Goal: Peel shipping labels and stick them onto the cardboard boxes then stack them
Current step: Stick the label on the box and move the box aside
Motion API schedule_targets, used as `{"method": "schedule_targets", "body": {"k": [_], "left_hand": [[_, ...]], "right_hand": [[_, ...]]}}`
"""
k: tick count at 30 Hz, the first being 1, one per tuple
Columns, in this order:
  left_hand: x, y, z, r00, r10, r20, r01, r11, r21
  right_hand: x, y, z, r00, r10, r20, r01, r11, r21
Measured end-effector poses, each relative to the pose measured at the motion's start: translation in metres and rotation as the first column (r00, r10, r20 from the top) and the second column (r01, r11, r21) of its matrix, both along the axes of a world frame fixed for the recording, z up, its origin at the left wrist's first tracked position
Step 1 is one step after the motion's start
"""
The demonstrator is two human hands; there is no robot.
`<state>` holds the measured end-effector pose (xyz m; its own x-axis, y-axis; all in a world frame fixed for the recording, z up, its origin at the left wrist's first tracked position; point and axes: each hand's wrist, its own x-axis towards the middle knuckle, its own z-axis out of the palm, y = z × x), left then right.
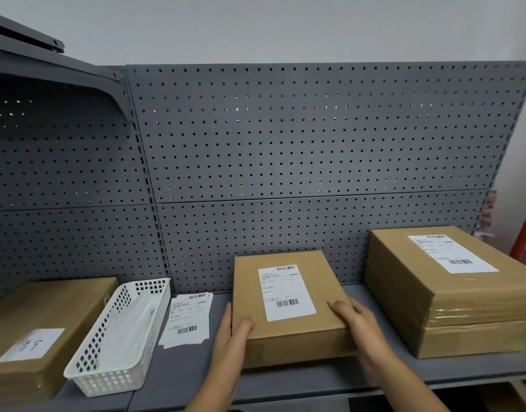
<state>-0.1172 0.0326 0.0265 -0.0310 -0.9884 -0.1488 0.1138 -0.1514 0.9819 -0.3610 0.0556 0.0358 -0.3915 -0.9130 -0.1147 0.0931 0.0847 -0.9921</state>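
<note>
Two hands clamp the box [297,350] from either side. The left hand [232,337] has its thumb over the near top edge and its fingers down the left face. The right hand [357,325] wraps the near right corner, with its fingers flat on top. This two-sided hold suits lifting a wide, flat carton level. I cannot tell whether the box is already clear of the shelf [181,379].

Its label [285,292] is stuck squarely on top, so sticking looks finished and stacking is the step in hand. The label carries a barcode at the upper right and another lower down. The small print between them is too fine to read.

Just right of the box is a stack [469,340] of two larger cartons, which looks like where it will go. The upper carton carries a similar sheet [452,254] with two barcodes, also unreadable.

Just left of the box, spare labels [187,319] lie in a loose pile within easy reach. Left of those is a white basket [119,331], set at an angle. Farthest left of the box is a brown carton [48,304] bearing a slip [33,344] with a handwritten character that looks like 行.

Behind the box is a grey pegboard [285,144].
</note>
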Motion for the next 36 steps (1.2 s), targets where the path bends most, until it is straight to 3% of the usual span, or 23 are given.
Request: {"method": "schedule_targets", "body": {"k": [6, 21, 36], "left_hand": [[-0.006, -0.007, 0.032, 0.999, -0.014, 0.030, 0.016, 0.996, -0.084], [-0.087, 0.003, 0.111, 0.995, -0.077, -0.056, 0.062, 0.971, -0.229], [-0.230, 0.020, 0.126, 0.966, -0.259, -0.013, 0.252, 0.948, -0.193]], "right_hand": [[-0.007, 0.006, 0.040, 1.000, -0.010, 0.002, 0.011, 0.999, -0.051], [-0.088, 0.018, 0.157, 0.976, -0.116, -0.184, 0.094, 0.988, -0.123], [-0.240, 0.049, 0.166, 0.974, -0.143, -0.178, 0.138, 0.990, -0.037]]}}
